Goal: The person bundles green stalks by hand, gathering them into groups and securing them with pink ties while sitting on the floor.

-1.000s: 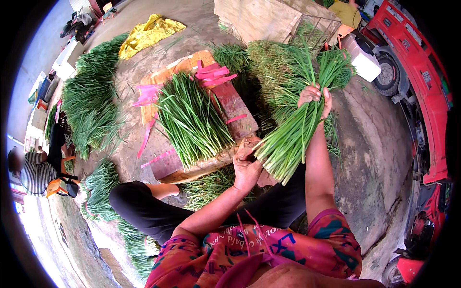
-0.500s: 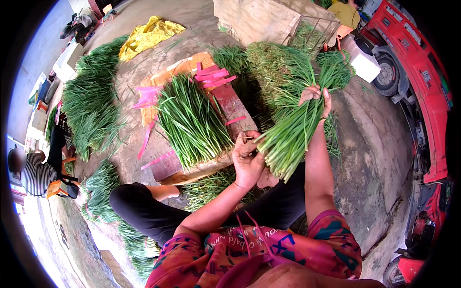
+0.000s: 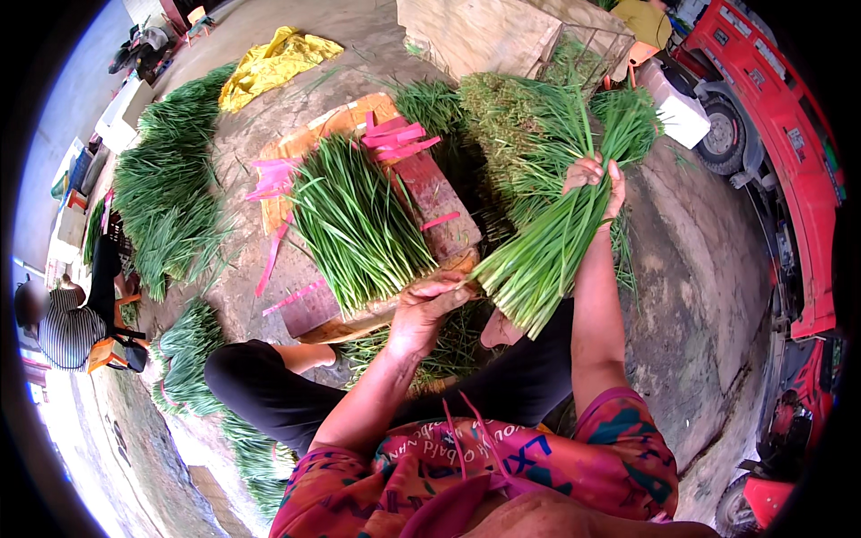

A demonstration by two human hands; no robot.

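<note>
Sunlit outdoor concrete ground [image 3: 682, 269], red truck [image 3: 789, 161] at right, yellow cloth [image 3: 269, 63].

I see a short-sleeved top [image 3: 538, 466] in red and pink, printed with teal and dark blue patches and pale lettering. Thin red cords [image 3: 466, 430] run across its front. Both forearms are bare. Black trousers [image 3: 269, 394] cover the legs. The left hand [image 3: 429, 305] and right hand [image 3: 596, 179] carry no gloves.

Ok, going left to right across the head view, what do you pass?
Seated person in striped top → pile of greens on the ground → greens on the board → left hand → bundle held up by right hand → red vehicle.
</note>
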